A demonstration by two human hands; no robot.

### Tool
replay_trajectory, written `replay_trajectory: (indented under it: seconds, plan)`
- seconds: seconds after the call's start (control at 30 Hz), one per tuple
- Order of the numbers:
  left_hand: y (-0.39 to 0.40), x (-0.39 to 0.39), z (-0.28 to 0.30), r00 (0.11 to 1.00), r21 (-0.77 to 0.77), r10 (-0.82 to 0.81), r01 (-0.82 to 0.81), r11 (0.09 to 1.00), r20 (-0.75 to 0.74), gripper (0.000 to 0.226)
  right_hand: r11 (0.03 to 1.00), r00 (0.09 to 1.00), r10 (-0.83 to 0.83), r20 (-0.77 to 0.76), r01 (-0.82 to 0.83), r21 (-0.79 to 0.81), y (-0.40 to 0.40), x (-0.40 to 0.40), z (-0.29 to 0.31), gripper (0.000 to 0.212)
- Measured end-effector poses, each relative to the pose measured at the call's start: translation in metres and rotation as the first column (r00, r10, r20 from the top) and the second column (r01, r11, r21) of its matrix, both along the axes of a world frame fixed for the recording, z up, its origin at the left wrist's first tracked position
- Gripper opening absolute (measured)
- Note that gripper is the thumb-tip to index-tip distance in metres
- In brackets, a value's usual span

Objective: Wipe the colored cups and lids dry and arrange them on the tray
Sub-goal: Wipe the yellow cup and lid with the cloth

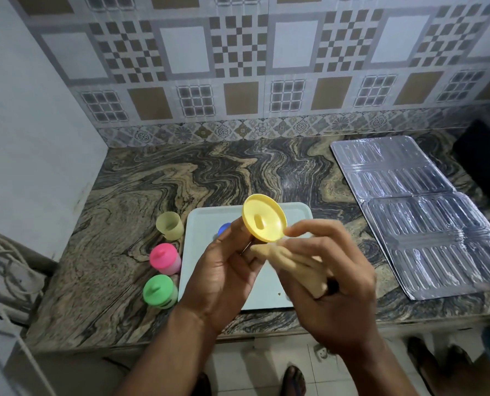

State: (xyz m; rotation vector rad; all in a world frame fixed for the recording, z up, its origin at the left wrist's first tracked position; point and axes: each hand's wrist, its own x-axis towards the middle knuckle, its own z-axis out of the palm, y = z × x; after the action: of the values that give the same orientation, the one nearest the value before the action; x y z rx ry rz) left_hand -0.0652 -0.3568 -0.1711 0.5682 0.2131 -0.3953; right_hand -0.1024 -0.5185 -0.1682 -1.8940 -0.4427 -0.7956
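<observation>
My left hand [224, 270] holds a yellow lid [264, 218] up over the white tray [198, 252], its underside facing me. My right hand [329, 281] grips a pale yellow cloth [289, 261] just below the lid's rim. A blue piece [224, 228] lies on the tray, mostly hidden behind my left fingers. Left of the tray stand an open yellow cup [168, 225], a pink cup [165, 258] with its lid on, and a green cup [160, 292] with its lid on.
The marble counter [181, 172] runs back to a tiled wall. Two ribbed foil sheets [421, 212] lie on its right part, beside a dark object [483, 144] at the far right. Cables [4, 270] hang at the left. The counter's front edge lies under my wrists.
</observation>
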Motion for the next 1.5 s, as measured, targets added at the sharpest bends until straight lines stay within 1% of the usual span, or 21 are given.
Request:
replay_trajectory:
  seconds: [0.07,0.1,0.13,0.17,0.23,0.3,0.37,0.43,0.53,0.6,0.67,0.7,0.77,0.87,0.93,1.03,1.1,1.2,1.27,1.33,1.5]
  plan:
    - [0.002,0.001,-0.003,0.999,0.01,0.04,-0.04,0.999,0.001,0.051,0.994,0.999,-0.022,-0.031,0.025,0.104,-0.003,-0.002,0.004,0.013]
    - [0.003,0.0,-0.003,0.999,0.045,0.044,-0.044,0.998,0.01,0.038,0.989,0.998,-0.043,-0.048,0.049,0.137,-0.006,0.0,0.007,0.013]
    - [0.003,0.0,-0.004,0.998,0.095,0.047,-0.05,0.994,0.034,0.025,0.987,0.996,-0.063,-0.067,0.072,0.144,-0.009,0.002,0.008,0.011]
    - [0.004,-0.001,-0.003,0.997,0.144,0.044,-0.053,0.988,0.067,0.019,0.988,0.993,-0.081,-0.089,0.092,0.121,-0.011,0.005,0.01,0.011]
    - [0.004,-0.002,-0.005,0.987,0.245,0.013,-0.051,0.968,0.158,0.025,0.994,0.987,-0.105,-0.118,0.107,0.011,-0.01,0.011,0.012,0.012]
    - [0.004,-0.003,-0.006,0.97,0.323,0.007,-0.088,0.942,0.243,0.021,0.991,0.982,-0.115,-0.152,0.104,-0.079,-0.008,0.016,0.012,0.013]
    - [0.004,-0.003,-0.008,0.95,0.405,0.029,-0.16,0.9,0.311,0.018,0.993,0.966,-0.097,-0.238,0.079,-0.083,-0.005,0.019,0.009,0.019]
    - [0.007,-0.002,-0.01,0.913,0.494,0.023,-0.241,0.835,0.406,0.018,1.0,0.929,-0.02,-0.369,0.023,0.006,-0.001,0.02,0.006,0.026]
    - [0.015,-0.001,-0.011,0.838,0.607,-0.075,-0.326,0.725,0.54,0.027,0.963,0.838,0.141,-0.527,0.009,0.271,0.005,0.022,0.003,0.028]
    - [0.023,0.001,-0.015,0.771,0.679,-0.158,-0.419,0.603,0.616,0.029,0.93,0.791,0.209,-0.575,0.021,0.367,0.006,0.025,0.001,0.024]
    - [0.033,0.004,-0.019,0.737,0.718,-0.2,-0.496,0.488,0.646,0.026,0.917,0.752,0.264,-0.604,-0.001,0.399,0.007,0.028,-0.001,0.018]
    - [0.037,0.006,-0.019,0.734,0.731,-0.208,-0.518,0.443,0.646,0.024,0.914,0.739,0.273,-0.616,-0.001,0.405,0.007,0.03,-0.003,0.015]
    - [0.05,0.012,-0.019,0.742,0.757,-0.211,-0.548,0.356,0.636,0.018,0.915,0.73,0.255,-0.634,0.029,0.402,0.009,0.033,-0.007,0.02]
    - [0.083,0.036,-0.026,0.81,0.82,-0.146,-0.54,0.188,0.568,0.01,0.908,0.716,0.241,-0.655,0.071,0.412,0.012,0.036,-0.012,0.021]
    - [0.111,0.062,-0.037,0.867,0.869,-0.069,-0.489,0.073,0.493,0.012,0.9,0.702,0.254,-0.665,0.081,0.429,0.014,0.036,-0.014,0.023]
    - [0.153,0.101,-0.061,0.919,0.917,0.027,-0.39,-0.089,0.394,0.014,0.89,0.678,0.289,-0.676,0.07,0.451,0.023,0.037,-0.016,0.024]
    - [0.172,0.121,-0.08,0.94,0.93,0.025,-0.331,-0.162,0.339,0.016,0.885,0.663,0.312,-0.68,0.058,0.463,0.027,0.038,-0.018,0.024]
    - [0.189,0.138,-0.105,0.967,0.927,-0.024,-0.25,-0.278,0.254,0.02,0.876,0.656,0.33,-0.679,0.055,0.479,0.032,0.038,-0.019,0.019]
    - [0.193,0.143,-0.117,0.978,0.923,-0.043,-0.208,-0.324,0.205,0.022,0.876,0.656,0.329,-0.679,0.056,0.479,0.034,0.037,-0.02,0.015]
    - [0.195,0.147,-0.125,0.982,0.917,-0.061,-0.191,-0.349,0.181,0.022,0.874,0.656,0.33,-0.679,0.058,0.482,0.036,0.037,-0.022,0.014]
    - [0.194,0.153,-0.131,0.988,0.917,-0.076,-0.153,-0.369,0.135,0.023,0.897,0.664,0.299,-0.686,0.05,0.44,0.037,0.038,-0.03,0.02]
